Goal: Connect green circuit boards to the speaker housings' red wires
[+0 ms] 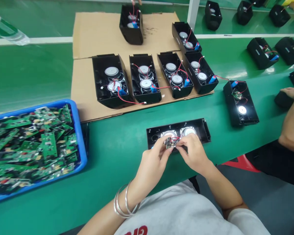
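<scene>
Just in front of me a black speaker housing (203, 130) lies on the green table, with two round speaker drivers inside. Above its near edge, my left hand (155, 156) pinches a small circuit board (170, 142) between thumb and fingers. My right hand (192, 151) is closed at the board's right side, its fingertips on the thin red wire (178, 139) or its small white plug; the fingers partly hide which. Both hands cover part of the housing and its drivers.
A blue tray (82, 147) heaped with green circuit boards stands at left. Several open speaker housings (144, 78) with blue battery cells sit on cardboard (98, 36). Another housing (241, 102) stands at right, near a co-worker's hand (292, 114). A bottle (8, 31) is at upper left.
</scene>
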`<state>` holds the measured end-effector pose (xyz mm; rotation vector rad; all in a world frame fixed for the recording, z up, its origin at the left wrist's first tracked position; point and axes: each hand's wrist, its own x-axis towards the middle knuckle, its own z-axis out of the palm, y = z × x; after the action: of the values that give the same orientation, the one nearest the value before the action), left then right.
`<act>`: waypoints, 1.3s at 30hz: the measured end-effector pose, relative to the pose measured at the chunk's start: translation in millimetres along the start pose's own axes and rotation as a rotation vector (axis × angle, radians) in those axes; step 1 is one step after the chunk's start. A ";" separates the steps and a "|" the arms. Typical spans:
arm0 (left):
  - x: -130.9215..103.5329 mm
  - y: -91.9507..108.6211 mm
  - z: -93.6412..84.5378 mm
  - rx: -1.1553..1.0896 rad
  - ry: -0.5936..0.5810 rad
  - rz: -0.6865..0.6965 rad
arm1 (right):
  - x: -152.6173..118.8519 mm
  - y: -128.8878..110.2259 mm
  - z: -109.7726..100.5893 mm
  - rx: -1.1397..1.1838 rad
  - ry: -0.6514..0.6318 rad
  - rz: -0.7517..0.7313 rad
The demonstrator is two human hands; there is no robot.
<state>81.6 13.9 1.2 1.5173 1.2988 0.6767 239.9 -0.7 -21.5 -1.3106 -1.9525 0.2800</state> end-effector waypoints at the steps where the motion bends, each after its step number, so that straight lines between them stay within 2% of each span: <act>1: 0.2 0.4 -0.3 -0.012 -0.005 -0.008 | 0.3 -1.1 0.0 -0.045 0.001 -0.027; 8: 1.0 1.1 1.5 0.049 -0.045 -0.055 | 9.2 -8.2 -1.8 -0.270 0.064 -0.171; 13: 1.3 5.5 4.6 0.076 -0.053 -0.041 | 11.4 -12.5 -1.9 -0.291 0.064 -0.151; 19: -0.8 7.5 11.2 0.279 0.010 0.019 | 6.1 -21.9 9.4 -0.277 0.118 -0.049; 24: -2.4 0.6 12.4 0.140 0.030 -0.021 | -2.2 -17.7 18.4 -0.175 0.212 -0.020; 29: -0.5 1.1 8.1 -0.062 -0.011 -0.087 | -6.6 -8.1 19.7 -0.072 0.248 -0.012; 39: -1.2 0.1 9.4 -0.124 0.006 -0.100 | -8.9 -5.9 18.4 -0.004 0.253 0.010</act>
<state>89.5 9.7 -1.8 1.3423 1.3038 0.6853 224.8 -7.1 -35.1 -1.2915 -1.7346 0.1079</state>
